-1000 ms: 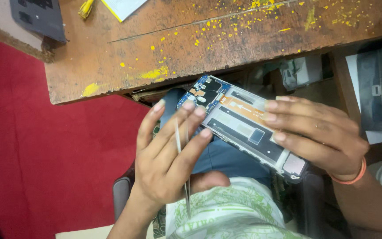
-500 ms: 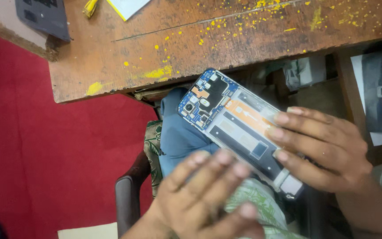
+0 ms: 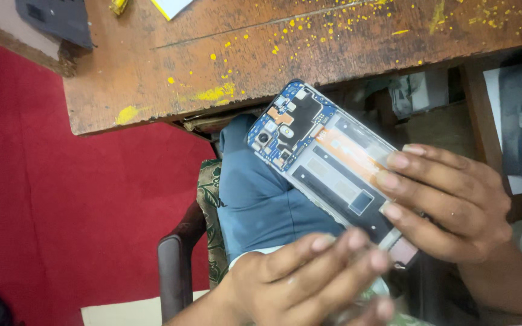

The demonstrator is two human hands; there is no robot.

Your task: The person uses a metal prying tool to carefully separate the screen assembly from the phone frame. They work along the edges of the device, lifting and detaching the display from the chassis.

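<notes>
An opened smartphone, its back cover off so that the blue circuit board and the dark inner frame are laid bare, is held in the air just below the near edge of the wooden tabletop. Its long axis runs on a slant, from the camera end at the far left down to the lower end at the near right. That lower end is clasped by the right hand, whose fingertips are laid across the exposed inner face while the rest of the grip is wrapped about the edge; this grip is closed on the phone. The left hand is seen nearer and lower, its fingers curled loosely together just beside the phone's lower end; whether a tool is pinched in them cannot be told, since the fingers are blurred and partly cut off by the frame. From this hand the phone lies up and to the far left, and the circuit board end is the part farthest from both hands. Beneath the phone a blue-clad knee is seen, with a dark chair arm to its left and red floor beyond. The tabletop is flecked with yellow paint.
</notes>
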